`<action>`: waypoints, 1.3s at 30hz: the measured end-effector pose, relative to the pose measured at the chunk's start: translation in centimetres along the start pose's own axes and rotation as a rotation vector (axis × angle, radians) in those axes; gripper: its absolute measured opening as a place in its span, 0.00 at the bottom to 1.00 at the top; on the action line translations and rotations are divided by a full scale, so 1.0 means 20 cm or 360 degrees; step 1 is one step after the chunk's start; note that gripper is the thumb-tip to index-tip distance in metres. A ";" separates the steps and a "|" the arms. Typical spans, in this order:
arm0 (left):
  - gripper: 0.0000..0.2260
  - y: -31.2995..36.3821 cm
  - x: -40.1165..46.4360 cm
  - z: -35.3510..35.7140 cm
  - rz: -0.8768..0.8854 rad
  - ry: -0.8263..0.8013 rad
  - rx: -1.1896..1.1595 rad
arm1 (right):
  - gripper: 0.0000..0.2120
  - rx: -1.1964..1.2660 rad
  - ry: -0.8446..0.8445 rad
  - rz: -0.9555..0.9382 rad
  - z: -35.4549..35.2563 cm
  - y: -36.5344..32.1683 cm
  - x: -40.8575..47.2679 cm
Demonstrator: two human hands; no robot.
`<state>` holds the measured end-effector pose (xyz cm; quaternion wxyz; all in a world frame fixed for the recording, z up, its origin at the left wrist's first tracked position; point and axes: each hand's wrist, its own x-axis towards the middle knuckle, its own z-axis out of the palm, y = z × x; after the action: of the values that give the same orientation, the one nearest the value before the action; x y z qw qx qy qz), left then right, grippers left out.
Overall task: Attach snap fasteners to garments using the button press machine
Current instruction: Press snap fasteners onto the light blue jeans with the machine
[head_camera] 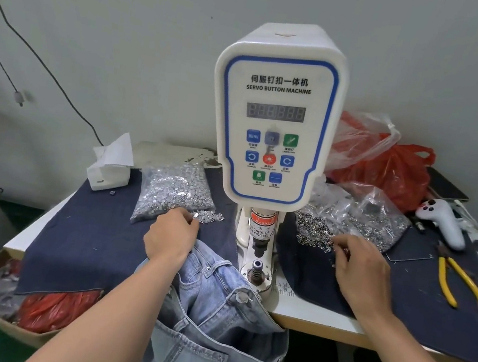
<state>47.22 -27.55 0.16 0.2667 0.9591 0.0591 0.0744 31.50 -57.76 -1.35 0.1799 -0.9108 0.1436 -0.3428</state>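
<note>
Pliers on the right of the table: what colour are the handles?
Yellow. The pliers lie on the dark cloth, clearest in the head view.

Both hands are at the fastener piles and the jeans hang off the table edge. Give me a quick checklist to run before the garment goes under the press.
1. Left hand has a fastener from the silver pile: cannot tell, fingertips hidden.
2. Right hand has a ring from the ring pile: cannot tell.
3. Lower die free of fabric: ok.
4. Jeans positioned on the die: not ok, they lie beside it.
5. Fingers away from the punch: ok.
6. Display showing a count: not ok, no digits lit.
</note>
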 end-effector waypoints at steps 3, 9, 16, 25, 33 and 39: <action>0.05 0.00 0.01 0.01 0.0018 0.0003 0.0005 | 0.10 0.0034 0.0029 0.0001 -0.01 0.00 0.00; 0.08 -0.02 0.00 0.02 0.0011 0.0053 -0.0034 | 0.02 0.0101 -0.0096 0.0233 -0.06 -0.05 0.01; 0.08 -0.05 0.00 0.01 -0.0025 0.0046 -0.0256 | 0.08 0.0936 -0.0421 0.0651 -0.06 -0.30 -0.03; 0.06 -0.06 -0.08 -0.13 0.0008 -0.0178 -0.1015 | 0.05 0.2029 -0.0700 0.1509 -0.10 -0.48 -0.04; 0.03 0.01 -0.33 -0.24 0.0115 -0.0538 -0.1374 | 0.01 0.2132 -0.0919 0.1551 -0.11 -0.52 -0.06; 0.03 0.04 -0.45 -0.23 0.0222 -0.0597 -0.1311 | 0.04 0.2083 -0.1026 0.1519 -0.10 -0.54 -0.08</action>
<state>37.69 -27.24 3.54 0.6263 0.7716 -0.0896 -0.0654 30.41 -48.00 3.79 0.8234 -0.5196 0.2262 0.0301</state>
